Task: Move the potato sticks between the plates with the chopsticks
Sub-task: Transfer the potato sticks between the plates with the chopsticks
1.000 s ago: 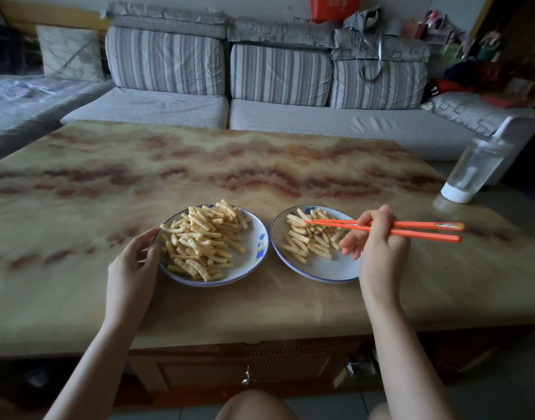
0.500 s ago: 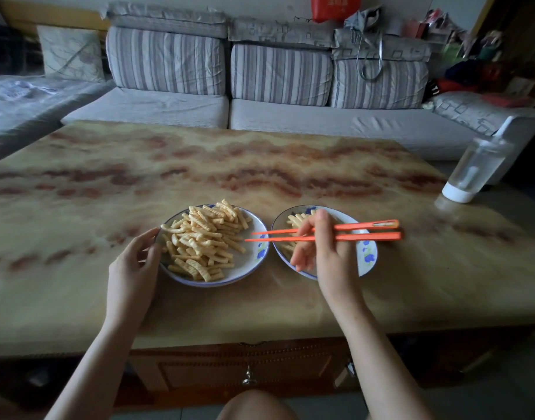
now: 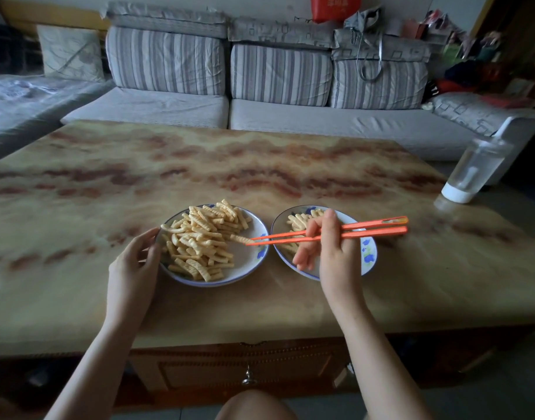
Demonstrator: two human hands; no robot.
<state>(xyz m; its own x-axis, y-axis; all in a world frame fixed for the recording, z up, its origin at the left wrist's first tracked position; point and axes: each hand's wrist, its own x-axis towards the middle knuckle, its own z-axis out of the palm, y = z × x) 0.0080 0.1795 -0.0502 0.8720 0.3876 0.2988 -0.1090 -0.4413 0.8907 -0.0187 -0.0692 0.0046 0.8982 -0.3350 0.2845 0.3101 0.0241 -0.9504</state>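
Observation:
Two white plates with blue rims sit side by side on the marble-patterned table. The left plate (image 3: 254, 259) carries a big heap of ridged potato sticks (image 3: 199, 241). The right plate (image 3: 367, 256) holds a smaller pile (image 3: 296, 221), partly hidden by my right hand (image 3: 326, 250). That hand grips a pair of orange chopsticks (image 3: 366, 230) lying nearly level, their tips over the left plate, pinching one potato stick (image 3: 240, 238) at the heap's right edge. My left hand (image 3: 132, 262) rests against the left plate's left rim with its thumb on the edge.
A clear plastic bottle with a white base (image 3: 472, 174) stands tilted at the table's far right edge. A grey striped sofa (image 3: 278, 83) runs behind the table. A wooden drawer front with a metal pull (image 3: 248, 378) is below the near edge.
My right hand moved left from beside the right plate to over it, and the chopstick tips swung from the right plate's pile over to the left plate's heap. My left hand stayed put.

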